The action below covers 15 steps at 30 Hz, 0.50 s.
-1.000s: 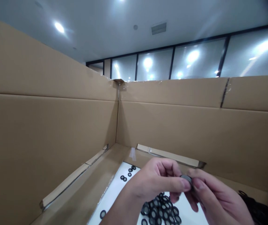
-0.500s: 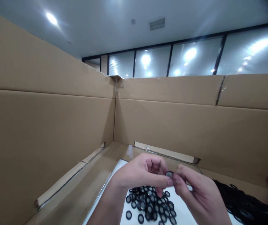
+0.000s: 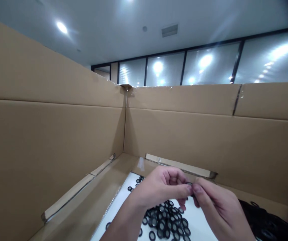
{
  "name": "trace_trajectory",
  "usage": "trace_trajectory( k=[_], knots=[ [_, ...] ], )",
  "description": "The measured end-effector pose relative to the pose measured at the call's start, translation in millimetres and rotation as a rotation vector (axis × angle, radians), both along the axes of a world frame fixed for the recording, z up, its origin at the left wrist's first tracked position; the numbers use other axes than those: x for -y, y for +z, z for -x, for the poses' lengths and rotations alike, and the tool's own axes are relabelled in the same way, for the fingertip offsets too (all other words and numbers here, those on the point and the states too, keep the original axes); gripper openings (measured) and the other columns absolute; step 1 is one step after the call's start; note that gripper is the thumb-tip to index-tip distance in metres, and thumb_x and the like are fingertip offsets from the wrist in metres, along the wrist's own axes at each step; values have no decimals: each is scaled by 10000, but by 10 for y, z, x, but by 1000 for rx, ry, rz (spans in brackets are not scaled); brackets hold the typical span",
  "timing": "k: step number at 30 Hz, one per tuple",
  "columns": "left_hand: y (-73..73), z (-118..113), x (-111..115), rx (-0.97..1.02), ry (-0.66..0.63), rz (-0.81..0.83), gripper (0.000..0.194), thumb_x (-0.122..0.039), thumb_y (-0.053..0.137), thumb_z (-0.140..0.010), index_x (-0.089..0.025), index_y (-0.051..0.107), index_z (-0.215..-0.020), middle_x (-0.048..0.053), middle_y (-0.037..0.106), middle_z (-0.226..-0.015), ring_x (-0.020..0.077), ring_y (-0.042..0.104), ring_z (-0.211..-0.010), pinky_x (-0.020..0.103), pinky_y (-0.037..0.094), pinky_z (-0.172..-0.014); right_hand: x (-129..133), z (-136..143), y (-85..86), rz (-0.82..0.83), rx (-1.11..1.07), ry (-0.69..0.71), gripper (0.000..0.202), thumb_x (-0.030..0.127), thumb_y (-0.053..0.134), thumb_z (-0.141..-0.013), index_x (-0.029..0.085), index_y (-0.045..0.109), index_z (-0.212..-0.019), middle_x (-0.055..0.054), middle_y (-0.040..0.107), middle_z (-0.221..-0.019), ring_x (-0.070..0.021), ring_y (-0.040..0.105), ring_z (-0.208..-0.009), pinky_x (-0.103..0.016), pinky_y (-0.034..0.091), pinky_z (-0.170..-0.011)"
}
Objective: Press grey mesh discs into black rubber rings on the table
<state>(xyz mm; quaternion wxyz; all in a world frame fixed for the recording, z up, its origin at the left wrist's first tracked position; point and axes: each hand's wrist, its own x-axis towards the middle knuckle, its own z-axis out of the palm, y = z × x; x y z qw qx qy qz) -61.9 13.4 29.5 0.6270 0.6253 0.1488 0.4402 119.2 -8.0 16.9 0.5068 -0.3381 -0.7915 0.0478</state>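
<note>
My left hand [image 3: 167, 185] and my right hand [image 3: 218, 202] meet above a white board [image 3: 123, 194]. Between their thumbs and fingertips is a small round washer [image 3: 189, 183] with a black rim; only its upper edge shows, as the fingers cover the rest. Both hands are closed in a pinch on it. Below them lies a heap of similar washers [image 3: 167, 219], black rings with pale grey centres. More loose washers [image 3: 130, 188] are scattered to the left of my left forearm, partly hidden by it.
Tall cardboard walls [image 3: 196, 140] enclose the space at the back and left. Folded cardboard strips [image 3: 181, 165] lie along their bases. At the right is a dark pile of black ring-like pieces [image 3: 267, 217]. Clear tape [image 3: 140, 164] sticks near the back corner.
Both hands have shifted slightly right in the view, still pinching the washer. The washer's face has turned out of sight, and more scattered washers show at left.
</note>
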Motion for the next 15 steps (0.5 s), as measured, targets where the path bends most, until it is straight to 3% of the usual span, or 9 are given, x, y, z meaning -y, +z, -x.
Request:
trace_trajectory(
  k=[4, 7, 12, 15],
  knots=[
    [-13, 127, -29, -161, -73, 31, 335, -339, 862, -703, -122, 615, -769, -13, 636, -639, 91, 637, -547, 165, 476, -500, -24, 8, 39, 108, 72, 220, 483, 364, 404, -1033, 198, 467, -583, 29, 453, -524, -104, 456, -470, -239, 343, -482],
    [-16, 212, -39, -210, -133, 39, 341, -348, 857, -711, -120, 608, -758, -20, 635, -638, 85, 633, -530, 172, 487, -503, -17, 52, 71, 99, 90, 342, 474, 326, 394, -1034, 195, 485, -587, 29, 468, -524, -98, 464, -469, -225, 350, -481],
    [26, 331, -34, -321, -72, 29, 368, -344, 871, -692, -126, 580, -749, -32, 634, -634, 76, 628, -522, 153, 459, -482, -24, 100, 45, -2, 96, 294, 410, 274, 413, -1016, 195, 470, -618, 34, 453, -558, -95, 441, -491, -216, 331, -491],
    [49, 298, -7, -267, -59, 5, 326, -327, 840, -744, -120, 592, -784, -19, 639, -634, 71, 631, -540, 134, 447, -489, -3, 158, -19, -52, 18, 194, 406, 293, 419, -1012, 198, 463, -619, 30, 431, -566, -102, 431, -492, -226, 323, -490]
  ],
)
